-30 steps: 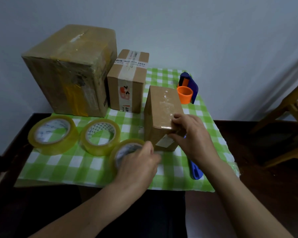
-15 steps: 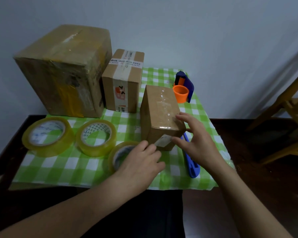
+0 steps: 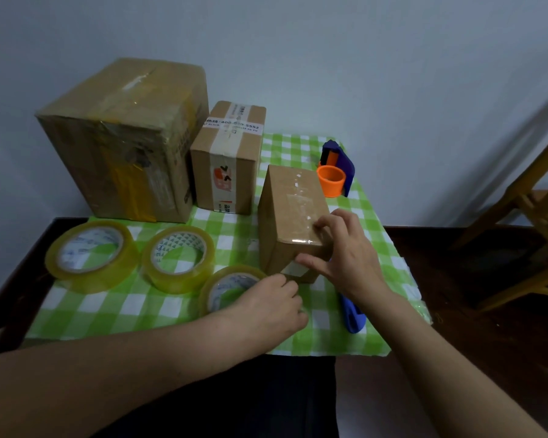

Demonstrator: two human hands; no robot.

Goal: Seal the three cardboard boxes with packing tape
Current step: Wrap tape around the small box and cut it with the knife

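Observation:
Three cardboard boxes stand on the green checked cloth: a large taped box (image 3: pixel 124 137) at the back left, a medium box (image 3: pixel 228 159) with white tape beside it, and a small box (image 3: pixel 288 216) nearest me with clear tape along its top. My right hand (image 3: pixel 345 251) grips the small box's near right corner, fingers on the top edge and thumb on the front face by a white label. My left hand (image 3: pixel 272 308) is curled over the nearest tape roll (image 3: pixel 225 289), its fingertips just below the box's front.
Two more yellowish tape rolls (image 3: pixel 89 257) (image 3: pixel 178 260) lie to the left. A blue and orange tape dispenser (image 3: pixel 336 172) stands behind the small box. A blue tool (image 3: pixel 351 314) lies under my right wrist. A wooden chair (image 3: pixel 535 216) is at the right.
My right hand, which had lifted open beside the small box, has come back onto its near top corner. My left hand stays on the nearest roll.

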